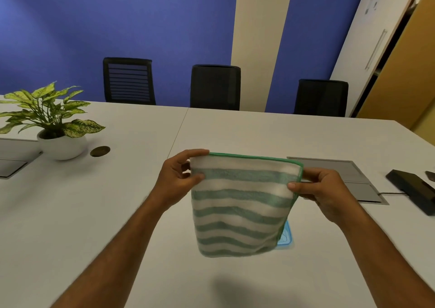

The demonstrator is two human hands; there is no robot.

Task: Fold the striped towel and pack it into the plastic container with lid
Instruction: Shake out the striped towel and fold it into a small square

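Note:
A green-and-white striped towel (240,204) with a green hem hangs in the air above the table, doubled over. My left hand (179,176) pinches its upper left corner and my right hand (322,190) pinches its upper right corner. Behind the towel's lower right edge a sliver of pale blue plastic (286,238) lies flat on the table; I cannot tell whether it is the container or its lid. The rest of it is hidden by the towel.
The white table (94,213) carries a potted plant (54,124) at the far left, a round cable grommet (100,151), a grey floor-box panel (348,178) and a black device (414,190) at the right. Three black chairs (215,86) stand beyond the far edge.

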